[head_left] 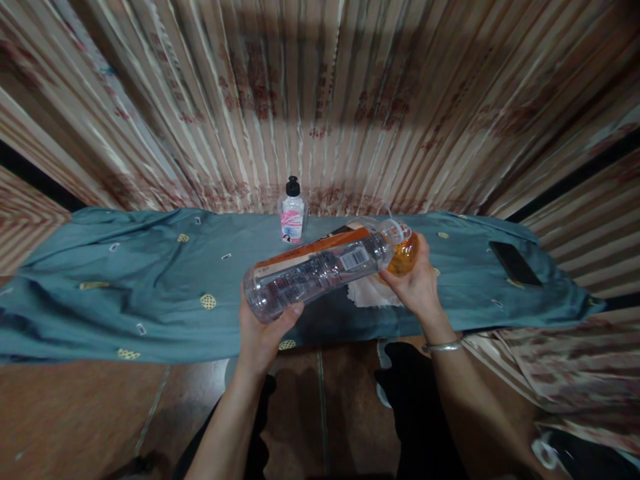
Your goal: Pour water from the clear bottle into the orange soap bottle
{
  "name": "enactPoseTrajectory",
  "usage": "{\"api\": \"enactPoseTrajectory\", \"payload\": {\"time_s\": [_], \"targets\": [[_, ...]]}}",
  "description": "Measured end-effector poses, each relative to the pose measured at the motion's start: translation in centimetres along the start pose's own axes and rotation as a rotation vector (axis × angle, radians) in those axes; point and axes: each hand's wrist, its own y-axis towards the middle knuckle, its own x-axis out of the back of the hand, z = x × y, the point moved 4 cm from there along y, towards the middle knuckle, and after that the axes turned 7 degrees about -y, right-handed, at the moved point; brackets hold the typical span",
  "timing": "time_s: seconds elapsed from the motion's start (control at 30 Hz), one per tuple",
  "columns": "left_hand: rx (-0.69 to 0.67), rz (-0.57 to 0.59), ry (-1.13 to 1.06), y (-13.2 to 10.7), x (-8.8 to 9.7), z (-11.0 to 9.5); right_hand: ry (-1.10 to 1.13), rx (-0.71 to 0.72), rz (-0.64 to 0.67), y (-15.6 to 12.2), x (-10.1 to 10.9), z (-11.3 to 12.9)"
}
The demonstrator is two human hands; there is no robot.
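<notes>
My left hand is closed round the base of a large clear plastic bottle with an orange and brown label and a barcode. The bottle lies tilted in the air, its neck up and to the right. My right hand, with a silver bangle at the wrist, is wrapped round a see-through orange container at the bottle's mouth. The bottle neck partly covers that container, so I cannot tell its exact kind. Below them, a white cloth lies on the covered table.
A small clear bottle with a black cap and pink label stands at the back. A dark phone lies at the right on the teal tablecloth. A pleated curtain hangs close behind the table.
</notes>
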Motion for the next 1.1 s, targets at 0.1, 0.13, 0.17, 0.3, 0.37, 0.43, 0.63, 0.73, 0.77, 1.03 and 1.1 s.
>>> {"api": "enactPoseTrajectory", "payload": {"time_s": [0.1,0.13,0.17,0.3,0.37,0.43,0.63,0.73,0.77,1.03,1.1], "targets": [[0.003,-0.005,-0.019,0.0,-0.1,0.0,0.020,-0.014,0.023,0.0,-0.1,0.0],[0.004,-0.005,-0.025,0.0,-0.2,-0.1,0.027,-0.019,0.029,0.0,-0.1,-0.1],[0.000,-0.006,-0.028,0.0,-0.3,-0.1,0.033,-0.022,0.032,0.0,-0.1,-0.1],[-0.016,-0.041,-0.029,0.1,-0.6,-0.2,0.046,-0.014,0.037,0.0,0.0,-0.1],[-0.017,-0.062,-0.035,0.1,-0.6,-0.1,0.037,-0.026,0.038,0.1,0.0,-0.2],[-0.014,-0.057,-0.042,0.1,-0.7,0.0,0.032,-0.038,0.041,0.1,0.1,-0.1],[-0.020,-0.062,-0.060,-0.2,-1.0,0.2,0.059,-0.047,0.061,0.3,0.1,0.2],[-0.019,-0.051,-0.059,-0.3,-1.1,0.3,0.060,-0.054,0.063,0.4,0.2,0.2],[-0.022,-0.042,-0.058,-0.3,-1.0,0.3,0.060,-0.056,0.063,0.3,0.2,0.1],[-0.083,-0.063,-0.085,-0.2,-0.7,1.3,0.077,-0.025,0.066,0.3,0.1,-0.1],[-0.102,-0.069,-0.090,-0.1,-0.8,1.4,0.074,-0.011,0.066,0.3,0.1,-0.1]]}}
